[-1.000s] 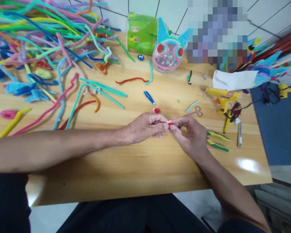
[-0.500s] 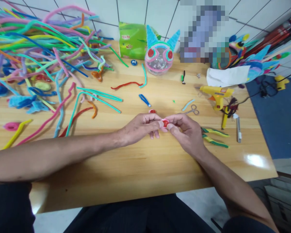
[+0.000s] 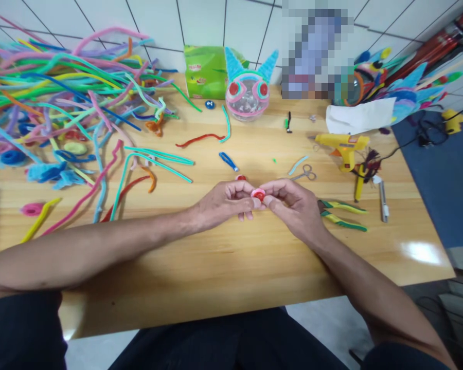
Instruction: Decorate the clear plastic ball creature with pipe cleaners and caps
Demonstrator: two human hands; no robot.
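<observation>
Between my two hands is a small red coil with a pink rim (image 3: 258,195), bent from what looks like pipe cleaner. My left hand (image 3: 235,200) pinches its left side between thumb and fingers. On its right side, my right hand (image 3: 287,203) closes thumb and fingertips on it. Just beyond my left fingers a second red piece (image 3: 241,178) shows partly on the table; the hand hides the rest. Farther back stands a clear round jar (image 3: 249,100) decorated as a creature, with blue pointed ears and red coiled eyes ringed in pink.
A heap of colourful pipe cleaners (image 3: 61,87) covers the left back. To the right lie pliers (image 3: 345,206), small scissors (image 3: 306,173), a yellow glue gun (image 3: 343,146) and a utility knife (image 3: 383,200). A green packet (image 3: 204,72) leans against the tiled wall.
The coil has tilted between my fingers, so more of its red face and pink rim shows. My hands stay in nearly the same place; the view has shifted slightly.
</observation>
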